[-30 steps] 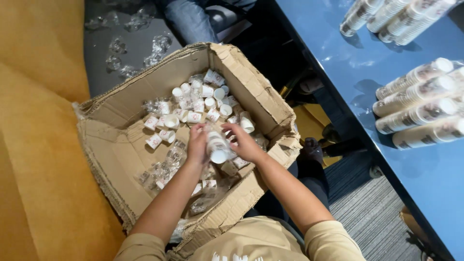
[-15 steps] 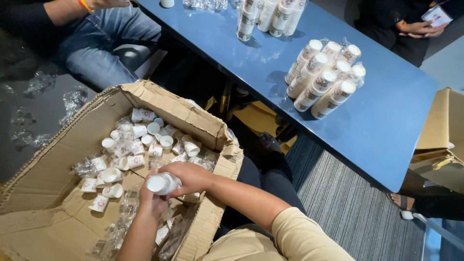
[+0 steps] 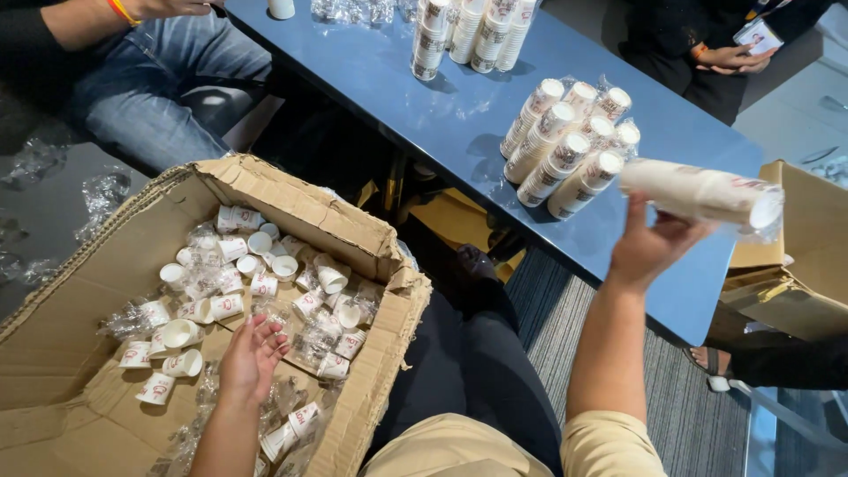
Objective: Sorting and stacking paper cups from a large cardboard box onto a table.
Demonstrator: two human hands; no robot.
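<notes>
My right hand (image 3: 649,247) is raised over the edge of the blue table (image 3: 397,97) and holds a wrapped sleeve of stacked white paper cups (image 3: 702,194) lying sideways. My left hand (image 3: 252,353) hovers open, palm up, inside the large cardboard box (image 3: 300,208), just above loose white paper cups (image 3: 256,274) and crumpled clear wrappers. Several similar cup sleeves (image 3: 570,141) lie side by side on the table, just left of the one I hold.
More cup sleeves (image 3: 468,31) stand at the table's far end. A person in jeans (image 3: 150,79) sits at upper left, another person's hands (image 3: 729,57) rest at upper right. A second cardboard box (image 3: 808,256) sits right, with a sandalled foot (image 3: 711,362) below it.
My right hand lifted a sleeve of cups out of the box and carried it right, up over the table. My left hand let go and stayed in the box, now open.
</notes>
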